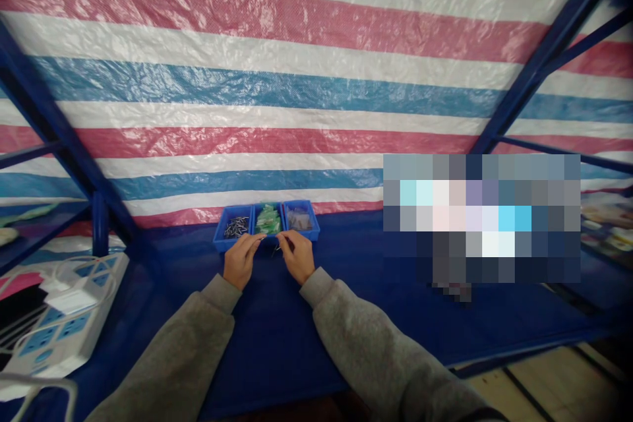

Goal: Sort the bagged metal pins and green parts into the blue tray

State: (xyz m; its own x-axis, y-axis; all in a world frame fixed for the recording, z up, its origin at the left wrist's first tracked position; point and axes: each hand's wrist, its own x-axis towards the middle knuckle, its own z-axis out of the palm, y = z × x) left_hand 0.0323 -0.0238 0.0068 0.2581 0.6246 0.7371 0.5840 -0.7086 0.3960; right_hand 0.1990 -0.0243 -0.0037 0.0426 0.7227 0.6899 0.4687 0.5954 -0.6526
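Both my hands reach forward over a blue table [346,316], in grey sleeves. My left hand [241,258] is closed in a pinch, its fingertips pointing right at the front of the bins. My right hand [298,256] is also pinched, facing the left one; a small thin metal piece [275,250] shows between the two sets of fingertips. Just beyond them stand three small blue bins side by side: the left bin [233,227] holds dark metal pins, the middle bin [268,219] green parts, the right bin [301,217] greyish small parts.
A striped red, white and blue tarp [297,99] hangs behind the table. Blue steel frame bars [59,132] slant up on both sides. White power strips with cables [64,316] lie at the left. A blurred-out area covers the right of the table.
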